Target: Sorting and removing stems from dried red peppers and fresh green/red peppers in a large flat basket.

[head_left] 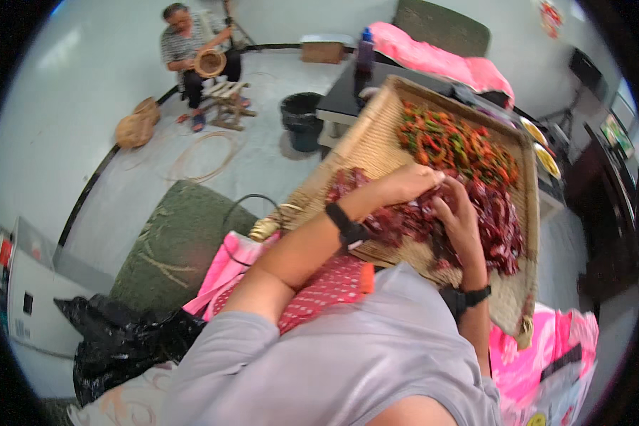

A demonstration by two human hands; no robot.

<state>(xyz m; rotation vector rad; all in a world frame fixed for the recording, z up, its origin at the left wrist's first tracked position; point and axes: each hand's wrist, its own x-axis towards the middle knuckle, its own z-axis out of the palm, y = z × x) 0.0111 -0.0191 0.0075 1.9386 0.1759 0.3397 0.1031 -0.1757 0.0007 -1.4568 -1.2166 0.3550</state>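
A wide woven bamboo tray [376, 135] is tilted in front of me. It bears a heap of dark red dried chilies [500, 220] on its near side and a heap of orange, red and green chilies [458, 145] beyond. My left hand [410, 183] is over the dark red heap, with its fingers bent together. Beside it on the right, my right hand [460, 216] has its thumb and fingers curled inward, close to the left fingertips. Both hands are closed among the dark red chilies, and what the fingertips pinch is too small to make out.
A black table [341, 96] with a dark bottle [366, 51] stands behind the tray. A black bin [302, 117] is left of it. Far left, a seated person [192, 53] holds a round basket [210, 63]. A green cushioned seat [167, 248] and black plastic bag [128, 344] are near my left.
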